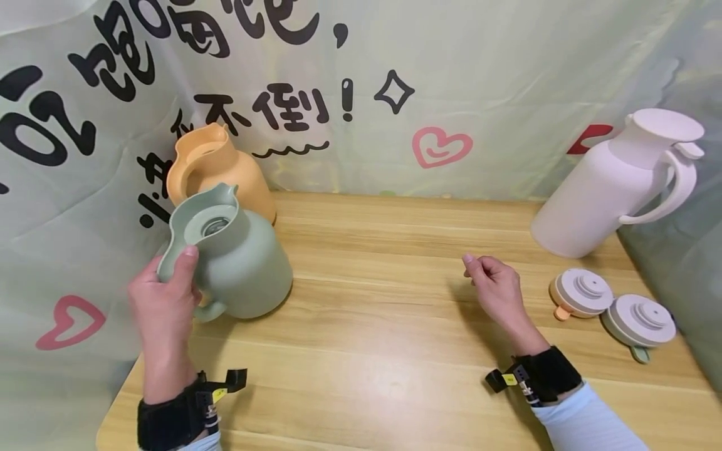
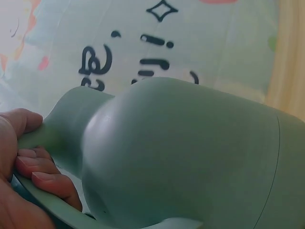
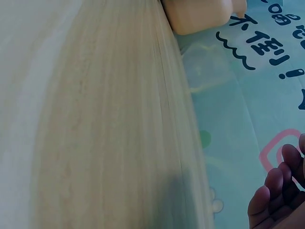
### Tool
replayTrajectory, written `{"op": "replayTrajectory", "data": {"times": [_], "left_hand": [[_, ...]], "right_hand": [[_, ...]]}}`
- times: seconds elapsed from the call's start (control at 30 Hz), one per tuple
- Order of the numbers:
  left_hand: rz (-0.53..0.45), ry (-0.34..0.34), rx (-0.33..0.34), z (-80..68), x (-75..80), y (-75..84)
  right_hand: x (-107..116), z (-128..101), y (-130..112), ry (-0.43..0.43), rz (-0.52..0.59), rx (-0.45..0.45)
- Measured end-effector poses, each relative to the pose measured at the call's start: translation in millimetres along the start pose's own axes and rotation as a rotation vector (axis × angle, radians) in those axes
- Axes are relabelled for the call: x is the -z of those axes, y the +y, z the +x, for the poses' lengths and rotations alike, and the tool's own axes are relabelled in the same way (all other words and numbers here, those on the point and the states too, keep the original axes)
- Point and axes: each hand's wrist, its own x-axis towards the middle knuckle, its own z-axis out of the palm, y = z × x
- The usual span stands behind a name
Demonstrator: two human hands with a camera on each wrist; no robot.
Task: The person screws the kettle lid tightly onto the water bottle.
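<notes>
My left hand (image 1: 169, 291) grips the handle of a sage-green thermos jug (image 1: 248, 269) at the left of the table. The jug's mouth is uncovered, showing the inner opening. Fingers (image 2: 50, 176) curl round the handle in the left wrist view. Whether the jug's base touches the table, I cannot tell. Behind it is an orange thermos jug (image 1: 242, 175), partly hidden, also without a lid. Over the right part of the table, my right hand (image 1: 499, 288) holds nothing, its fingers loosely curled. Two round lids, one with an orange tab (image 1: 583, 291) and one with a green tab (image 1: 640, 321), lie to its right.
A pale pink thermos jug (image 1: 603, 181) stands at the back right, handle toward the right. Printed cloth (image 1: 496, 75) hangs behind and along both sides of the wooden table (image 1: 361, 351).
</notes>
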Motion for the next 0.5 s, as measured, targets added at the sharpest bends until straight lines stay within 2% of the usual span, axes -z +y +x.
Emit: {"op": "replayTrajectory", "data": {"times": [0.23, 0.5], "left_hand": [[0.169, -0.099, -0.075, -8.4, -26.1, 1.3], [0.166, -0.200, -0.168, -21.7, -58.2, 2.1]], "right_hand": [[-2, -3, 0, -0.028, -0.009, -0.027], [-6, -6, -2, -0.038, 0.014, -0.010]]}}
